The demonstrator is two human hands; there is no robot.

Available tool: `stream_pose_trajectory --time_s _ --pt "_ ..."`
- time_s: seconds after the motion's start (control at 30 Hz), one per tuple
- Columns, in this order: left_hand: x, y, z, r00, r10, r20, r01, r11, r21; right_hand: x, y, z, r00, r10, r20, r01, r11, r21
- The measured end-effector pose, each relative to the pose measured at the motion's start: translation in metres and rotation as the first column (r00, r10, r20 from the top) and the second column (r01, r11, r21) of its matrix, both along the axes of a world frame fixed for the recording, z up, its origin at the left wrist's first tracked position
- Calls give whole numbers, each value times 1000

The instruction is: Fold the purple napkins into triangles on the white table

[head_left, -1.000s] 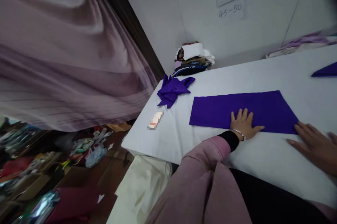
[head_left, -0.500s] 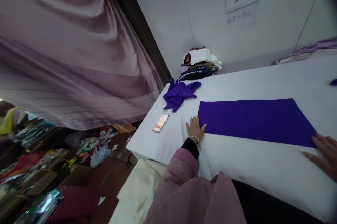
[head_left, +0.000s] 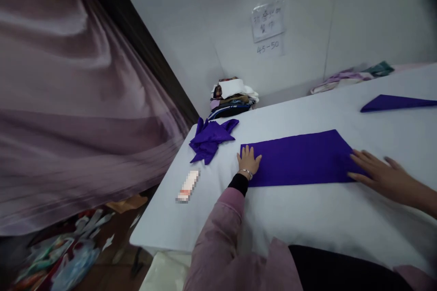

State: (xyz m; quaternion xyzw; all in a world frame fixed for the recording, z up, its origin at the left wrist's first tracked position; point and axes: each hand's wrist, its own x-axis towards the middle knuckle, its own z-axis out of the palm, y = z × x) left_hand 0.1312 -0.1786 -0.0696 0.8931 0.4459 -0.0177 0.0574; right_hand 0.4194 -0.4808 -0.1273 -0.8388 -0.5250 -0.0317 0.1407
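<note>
A purple cloth napkin [head_left: 297, 159] lies flat on the white-covered table [head_left: 293, 218], folded into a long strip with a slanted right end. My left hand [head_left: 248, 163] rests on its left end, fingers spread flat. At the slanted right end is my right hand [head_left: 378, 172], fingers stretched out and touching the cloth, thumb a little apart from them. Beyond my left hand sits a crumpled purple cloth [head_left: 211, 138] with several pointed corners. Another purple cloth [head_left: 396, 103], folded to a narrow point, lies at the far right.
A stack of folded cloths [head_left: 234, 97] stands by the wall at the back. Nearer, on the left, lies a small blurred-out item [head_left: 188, 186]. A mauve curtain [head_left: 85, 99] hangs beside the table. Plastic bags [head_left: 77, 259] lie on the floor. More fabric [head_left: 341, 79] runs along the back edge.
My view has turned right, showing more of the right side. My left hand now lies further onto the napkin's left end. My right hand has moved inward over its slanted edge.
</note>
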Motion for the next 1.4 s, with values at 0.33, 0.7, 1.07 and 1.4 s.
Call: stream_pose_trajectory --time_s 0.33,0.7,1.07,1.4 --pt "37 30 -24 998 67 -4 -66 996 60 -119 203 40 907 388 -164 -400 915 -52" --pt "36 37 -30 992 124 -19 -123 991 52 -78 228 13 927 332 -172 -352 931 -101" --pt "37 35 -26 990 132 -38 -130 990 53 98 118 14 952 -297 -70 277 938 -211" --pt "36 32 -23 990 136 -46 -134 990 35 -108 219 17 889 416 -193 -435 898 -68"
